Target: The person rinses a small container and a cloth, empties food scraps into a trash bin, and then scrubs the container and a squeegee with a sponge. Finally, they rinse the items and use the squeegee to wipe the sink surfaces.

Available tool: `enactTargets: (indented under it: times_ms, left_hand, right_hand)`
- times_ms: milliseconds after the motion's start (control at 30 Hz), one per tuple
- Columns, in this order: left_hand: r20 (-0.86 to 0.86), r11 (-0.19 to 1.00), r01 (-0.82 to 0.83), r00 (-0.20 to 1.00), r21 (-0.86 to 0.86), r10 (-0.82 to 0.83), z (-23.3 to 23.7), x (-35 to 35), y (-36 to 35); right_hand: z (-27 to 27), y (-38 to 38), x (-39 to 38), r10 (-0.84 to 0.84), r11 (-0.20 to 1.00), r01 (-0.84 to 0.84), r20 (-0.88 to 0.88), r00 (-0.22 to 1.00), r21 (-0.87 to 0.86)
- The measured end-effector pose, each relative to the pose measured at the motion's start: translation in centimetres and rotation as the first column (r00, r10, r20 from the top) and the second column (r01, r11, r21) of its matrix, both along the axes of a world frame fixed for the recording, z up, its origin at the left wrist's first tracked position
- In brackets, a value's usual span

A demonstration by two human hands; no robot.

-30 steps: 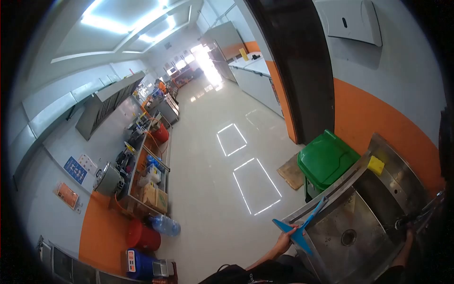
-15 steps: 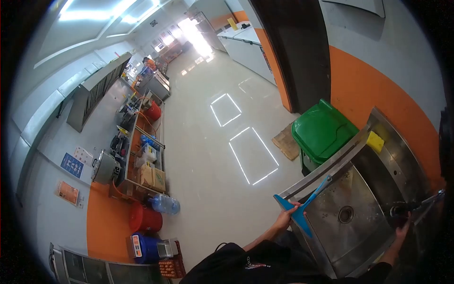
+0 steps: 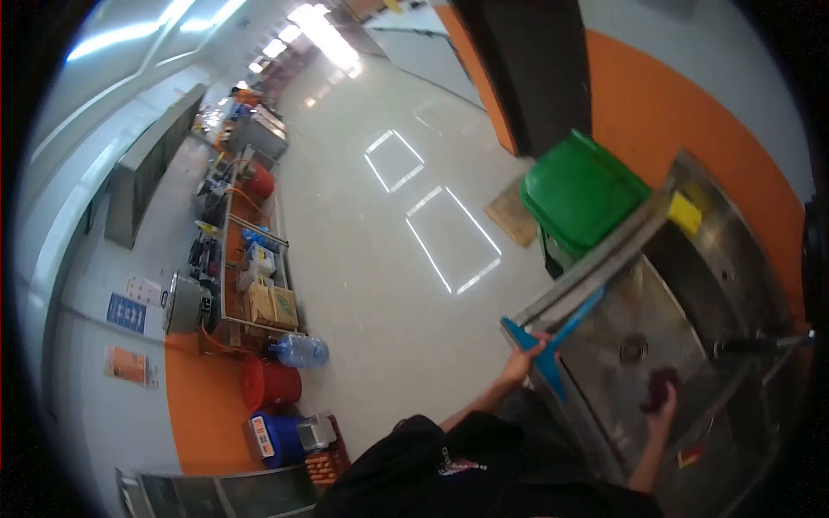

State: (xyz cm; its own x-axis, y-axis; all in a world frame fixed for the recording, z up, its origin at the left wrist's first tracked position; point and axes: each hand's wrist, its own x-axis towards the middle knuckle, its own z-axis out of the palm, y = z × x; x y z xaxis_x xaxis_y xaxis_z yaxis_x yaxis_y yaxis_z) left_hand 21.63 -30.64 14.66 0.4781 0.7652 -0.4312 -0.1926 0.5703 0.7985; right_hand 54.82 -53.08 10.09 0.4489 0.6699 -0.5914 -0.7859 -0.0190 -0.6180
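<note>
Blue squeegee (image 3: 553, 344) is gripped by fingers of the left hand (image 3: 521, 364) at the sink (image 3: 596, 263) rim. A dark object (image 3: 660, 386) is held over it by the right hand (image 3: 663, 407).

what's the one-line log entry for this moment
left hand: grips blue squeegee at steel sink rim | right hand: over the basin, grip unclear | nearby: green bin, yellow sponge
</note>
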Motion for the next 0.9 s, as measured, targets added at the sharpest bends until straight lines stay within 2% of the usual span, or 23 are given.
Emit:
enactTargets:
  times_ms: [33,67,100,133,167,200,233,267,300,333,367,433,467,533,567,633,667,733,767,833,900]
  left_hand:
    - [-0.02,0.998,0.03,0.999,0.063,-0.029,-0.1,-0.5,0.7]
    - [-0.026,0.99,0.002,1.0,0.143,0.002,-1.4,-1.1,1.4]
    - [-0.25,0.982,0.061,0.968,0.178,-0.015,1.5,-1.0,2.0]
    - [-0.178,0.992,0.045,0.984,0.122,-0.022,0.1,-1.9,2.8]
    - [-0.353,0.967,0.112,0.935,0.229,-0.025,0.5,-2.3,3.4]
    - [-0.148,0.99,0.036,0.989,0.134,-0.016,2.4,-1.5,3.4]
    - [-0.084,0.995,0.032,0.996,0.096,-0.023,1.6,-2.2,3.8]
    - [-0.078,0.999,-0.035,0.996,0.036,0.038,1.8,-1.9,3.7]
    - [-0.085,0.994,-0.112,0.99,-0.004,0.111,2.2,-1.7,3.5]
    - [-0.1,0.997,-0.075,0.992,-0.026,0.072,1.7,-1.9,3.4]
    - [-0.097,0.994,-0.106,0.99,-0.024,0.103,0.9,-2.2,3.5]
    - [-0.098,0.992,-0.128,0.987,-0.02,0.125,0.6,-2.5,4.2]
    - [-0.11,0.988,-0.154,0.983,-0.027,0.15,0.7,-2.7,4.2]
    - [-0.121,0.984,-0.172,0.979,-0.037,0.166,1.1,-2.9,4.0]
    - [-0.126,0.984,-0.174,0.978,-0.037,0.168,1.0,-2.7,4.0]
    - [-0.144,0.98,-0.186,0.974,-0.064,0.175,1.5,-2.9,4.0]
    - [-0.149,0.981,-0.187,0.973,-0.059,0.177,1.6,-2.9,3.9]
    - [-0.194,0.979,-0.189,0.966,-0.081,0.171,1.9,-2.9,4.0]
    - [-0.199,0.98,-0.185,0.966,-0.071,0.168,2.2,-2.6,4.0]
    - [-0.221,0.986,-0.154,0.966,-0.059,0.138,2.9,-2.0,3.8]
    - [-0.206,0.99,-0.132,0.971,-0.045,0.12,2.7,-2.1,4.0]
  right_hand:
    - [-3.1,1.5,-2.1,0.059,0.994,-0.068,-0.103,0.993,-0.09]
    - [-7.6,3.5,-4.5,0.088,0.991,-0.079,-0.088,0.992,0.108]
    - [-5.3,6.7,-7.7,0.098,0.995,-0.102,-0.175,0.98,-0.015]
    - [-6.6,9.3,-10.1,0.108,0.994,-0.113,-0.301,0.948,0.002]
    - [-8.8,11.0,-11.4,0.293,0.952,-0.307,-0.285,0.912,-0.001]
    - [-14.4,13.5,-14.3,0.306,0.946,-0.324,-0.282,0.909,-0.017]
    - [-16.3,15.2,-17.0,0.425,0.905,-0.419,0.149,0.893,-0.074]
    - [-12.7,17.3,-18.0,0.54,0.835,-0.382,0.452,0.71,-0.397]
    - [-20.6,20.5,-20.5,0.576,0.803,-0.403,0.4,0.713,-0.439]
    - [-12.3,21.2,-18.8,0.734,0.658,-0.471,0.641,0.226,-0.587]
    - [-14.2,22.7,-19.9,0.711,0.679,-0.424,0.681,0.177,-0.599]
    - [-16.1,24.6,-20.7,0.666,0.68,-0.38,0.745,-0.038,-0.627]
    - [-15.9,24.7,-20.3,0.666,0.683,-0.377,0.745,-0.029,-0.626]
    - [-15.5,24.0,-19.4,0.547,0.728,-0.327,0.798,-0.252,-0.602]
    - [-16.4,24.1,-19.3,0.548,0.727,-0.331,0.799,-0.249,-0.602]
    - [-19.2,24.3,-20.5,0.639,0.764,-0.348,0.713,0.288,-0.544]
    - [-19.7,24.6,-20.2,0.637,0.765,-0.352,0.714,0.292,-0.539]
    - [-20.8,25.1,-20.1,0.777,0.483,-0.497,0.614,-0.137,-0.721]
    - [-19.9,25.1,-19.8,0.773,0.491,-0.499,0.621,-0.129,-0.714]
    - [-16.7,24.6,-19.0,0.778,0.604,-0.479,0.602,0.18,-0.637]
    - [-15.3,24.0,-18.6,0.763,0.612,-0.489,0.628,0.156,-0.622]
